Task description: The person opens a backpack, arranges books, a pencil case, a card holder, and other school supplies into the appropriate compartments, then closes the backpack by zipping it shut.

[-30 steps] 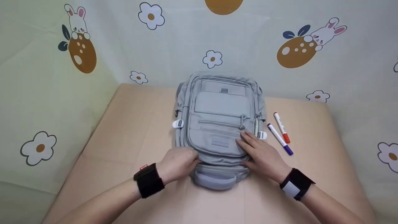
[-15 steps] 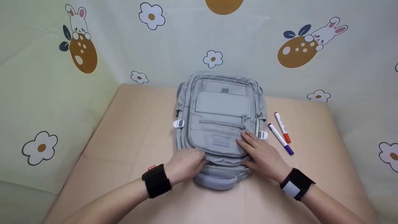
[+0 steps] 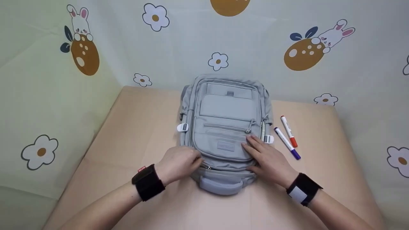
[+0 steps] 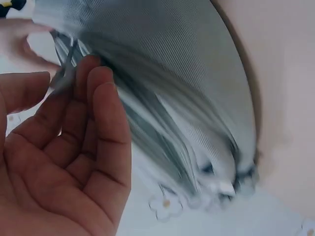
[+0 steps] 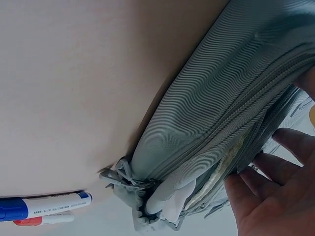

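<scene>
Our right hand (image 3: 268,158) lies flat on the grey fabric backpack (image 3: 225,127), mid-tabletop (image 3: 134,134). The left hand's (image 3: 179,164) grip pinches its small metal zipper pull (image 4: 64,73); we should brace firmly and draw along the track.

Beige counter (image 3: 134,127), matte, set into a corner of patterned backdrop cloth. Grey backpack (image 3: 225,105) lies flat on it, front side up, carry handle at the near end. Two markers on the counter right of the backpack, side by side, nearly touching: blue-capped marker (image 3: 287,143) nearer the bag, red-capped marker (image 3: 289,131) just beyond it.
</scene>
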{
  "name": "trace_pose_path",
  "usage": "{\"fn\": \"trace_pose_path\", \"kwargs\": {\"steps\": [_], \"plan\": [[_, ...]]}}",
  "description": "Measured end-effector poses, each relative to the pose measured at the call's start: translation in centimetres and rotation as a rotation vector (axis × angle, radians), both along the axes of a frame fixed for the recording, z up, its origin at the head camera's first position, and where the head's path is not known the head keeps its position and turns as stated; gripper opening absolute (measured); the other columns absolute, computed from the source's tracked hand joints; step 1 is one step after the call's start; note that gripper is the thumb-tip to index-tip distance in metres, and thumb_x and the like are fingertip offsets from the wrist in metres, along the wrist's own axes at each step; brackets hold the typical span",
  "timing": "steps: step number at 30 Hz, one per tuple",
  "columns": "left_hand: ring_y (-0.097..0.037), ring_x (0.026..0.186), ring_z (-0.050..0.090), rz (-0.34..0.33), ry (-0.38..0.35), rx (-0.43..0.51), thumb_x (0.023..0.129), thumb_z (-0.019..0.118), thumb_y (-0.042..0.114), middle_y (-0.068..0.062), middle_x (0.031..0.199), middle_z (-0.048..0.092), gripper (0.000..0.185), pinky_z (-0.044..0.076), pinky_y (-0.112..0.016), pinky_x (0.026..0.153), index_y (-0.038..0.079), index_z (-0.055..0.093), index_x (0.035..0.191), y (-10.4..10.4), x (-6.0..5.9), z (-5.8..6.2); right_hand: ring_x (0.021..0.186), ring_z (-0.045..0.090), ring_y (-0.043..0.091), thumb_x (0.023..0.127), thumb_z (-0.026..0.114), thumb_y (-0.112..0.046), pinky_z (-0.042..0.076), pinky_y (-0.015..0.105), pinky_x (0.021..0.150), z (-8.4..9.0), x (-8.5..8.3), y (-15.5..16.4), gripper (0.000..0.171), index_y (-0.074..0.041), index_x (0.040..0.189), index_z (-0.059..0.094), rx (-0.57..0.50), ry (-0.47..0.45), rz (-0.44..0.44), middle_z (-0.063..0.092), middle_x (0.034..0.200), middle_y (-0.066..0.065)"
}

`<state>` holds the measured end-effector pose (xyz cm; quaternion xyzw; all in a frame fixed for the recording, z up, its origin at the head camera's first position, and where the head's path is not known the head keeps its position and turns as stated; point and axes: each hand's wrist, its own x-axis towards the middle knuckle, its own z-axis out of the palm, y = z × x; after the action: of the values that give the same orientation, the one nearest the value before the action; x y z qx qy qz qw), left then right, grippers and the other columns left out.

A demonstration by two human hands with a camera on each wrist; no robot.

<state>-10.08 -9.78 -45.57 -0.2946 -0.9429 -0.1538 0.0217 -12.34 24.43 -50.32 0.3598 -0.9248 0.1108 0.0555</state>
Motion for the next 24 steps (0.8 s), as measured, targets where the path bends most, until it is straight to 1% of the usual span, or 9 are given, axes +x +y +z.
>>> {"fn": "trace_pose_path", "kwargs": {"steps": [2,3,5,9,13,16,19,22,24], "plan": [[-0.012,0.056,0.05,0.022,0.02,0.003,0.096,0.064,0.019,0.009,0.062,0.052,0.028,0.043,-0.034,0.049,0.019,0.061,0.069,-0.8,-0.4,0.1,0.151,0.028,0.032,0.082,0.087,-0.029,0.034,0.052,0.115,0.0,0.0,0.0,0.085,-0.009,0.153,0.046,0.001,-0.003,-0.001,0.033,0.163,0.013],[-0.013,0.057,0.052,0.014,0.042,0.005,0.096,0.065,0.017,0.008,0.064,0.055,0.023,0.044,-0.034,0.049,0.018,0.064,0.072,-1.2,-0.6,-0.1,0.151,0.028,0.032,0.082,0.087,-0.029,0.034,0.052,0.115,0.0,0.0,0.0,0.084,-0.009,0.153,0.046,0.0,-0.006,-0.003,0.033,0.163,0.013],[-0.015,0.064,0.058,-0.031,0.104,0.007,0.094,0.066,0.011,0.005,0.072,0.06,0.015,0.048,-0.034,0.053,0.017,0.07,0.08,-2.1,-1.2,-0.5,0.151,0.028,0.032,0.083,0.087,-0.029,0.034,0.052,0.115,0.0,0.0,0.0,0.084,-0.009,0.154,0.046,0.001,-0.009,-0.004,0.033,0.163,0.013],[-0.02,0.083,0.061,-0.198,0.267,0.012,0.09,0.07,0.004,0.001,0.09,0.065,0.011,0.052,-0.035,0.069,0.014,0.075,0.093,-3.6,-2.7,-2.1,0.151,0.027,0.032,0.083,0.086,-0.03,0.034,0.053,0.115,0.0,0.0,0.0,0.084,-0.01,0.154,0.046,0.002,-0.016,-0.007,0.032,0.164,0.013],[-0.021,0.094,0.061,-0.347,0.36,0.029,0.086,0.077,0.006,0.0,0.102,0.067,0.016,0.051,-0.035,0.082,0.013,0.076,0.1,-4.7,-4.1,-3.4,0.151,0.027,0.033,0.083,0.086,-0.031,0.034,0.054,0.115,0.1,0.0,0.0,0.084,-0.01,0.154,0.046,0.005,-0.022,-0.008,0.031,0.164,0.013],[-0.021,0.098,0.061,-0.422,0.419,0.012,0.086,0.077,0.009,0.0,0.105,0.068,0.018,0.051,-0.033,0.086,0.015,0.075,0.103,-5.1,-4.7,-4.0,0.151,0.027,0.033,0.084,0.086,-0.031,0.034,0.055,0.114,0.1,0.1,0.0,0.084,-0.01,0.154,0.046,0.002,-0.026,-0.009,0.031,0.164,0.013],[-0.019,0.098,0.061,-0.457,0.469,-0.025,0.089,0.071,0.008,0.0,0.106,0.067,0.017,0.051,-0.031,0.086,0.016,0.074,0.104,-5.2,-4.9,-4.5,0.151,0.027,0.034,0.083,0.086,-0.031,0.034,0.055,0.114,0.2,0.1,0.0,0.084,-0.01,0.154,0.045,0.001,-0.03,-0.012,0.03,0.164,0.013],[-0.016,0.093,0.058,-0.448,0.485,-0.063,0.088,0.062,0.001,0.001,0.103,0.064,0.02,0.049,-0.027,0.081,0.014,0.07,0.1,-5.1,-4.9,-5.0,0.151,0.028,0.034,0.083,0.086,-0.03,0.034,0.055,0.114,0.2,0.1,0.0,0.084,-0.01,0.154,0.045,0.001,-0.03,-0.012,0.031,0.164,0.013],[-0.014,0.09,0.056,-0.434,0.435,-0.05,0.086,0.058,-0.003,0.001,0.101,0.062,0.022,0.048,-0.024,0.078,0.013,0.067,0.098,-5.1,-4.8,-5.2,0.151,0.028,0.034,0.083,0.086,-0.029,0.035,0.055,0.114,0.2,0.1,0.0,0.084,-0.01,0.154,0.046,0.004,-0.025,-0.009,0.031,0.164,0.013]]}}
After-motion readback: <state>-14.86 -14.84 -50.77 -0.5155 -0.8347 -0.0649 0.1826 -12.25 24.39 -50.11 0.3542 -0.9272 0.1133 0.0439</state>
